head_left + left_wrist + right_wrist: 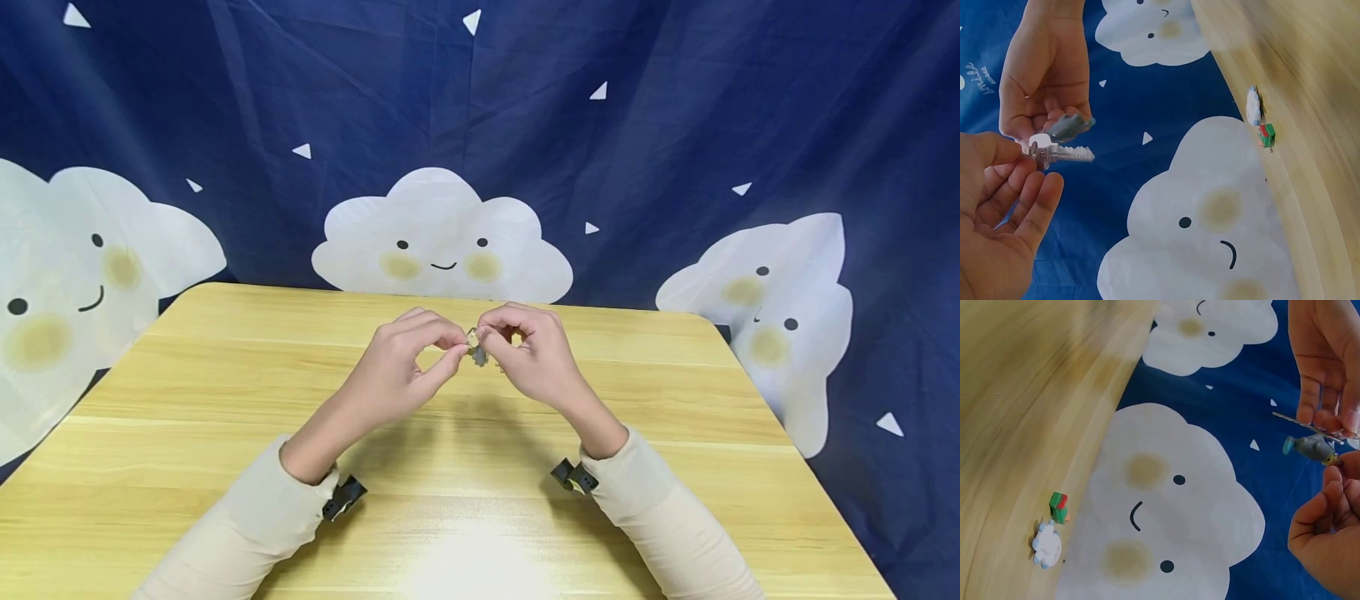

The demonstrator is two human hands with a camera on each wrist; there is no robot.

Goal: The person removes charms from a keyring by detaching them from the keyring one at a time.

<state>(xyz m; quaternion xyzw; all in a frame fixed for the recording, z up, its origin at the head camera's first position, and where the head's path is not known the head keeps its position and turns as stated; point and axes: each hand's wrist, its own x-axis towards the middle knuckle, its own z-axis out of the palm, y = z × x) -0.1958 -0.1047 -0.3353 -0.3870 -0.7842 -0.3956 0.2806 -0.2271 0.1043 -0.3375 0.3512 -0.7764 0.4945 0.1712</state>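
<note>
In the head view my left hand (pixel 397 362) and right hand (pixel 536 354) meet above the far part of the table. The left thumb and finger pinch a metal key ring, from which a silver key (pixel 1074 153) sticks out in the left wrist view. With thumb and fingertip, my right hand (pixel 1322 515) holds a small grey figurine charm (pixel 1315 449) near its yellow end, its pale blue end pointing away. Key and charm are close together. Whether the charm is linked to the ring is hidden by the fingers.
Near the table's (pixel 225 358) far edge lie a white and pale blue charm (pixel 1046 545) and a small green and red charm (pixel 1058 507), side by side. A dark blue curtain (pixel 637 167) with white clouds hangs behind the table.
</note>
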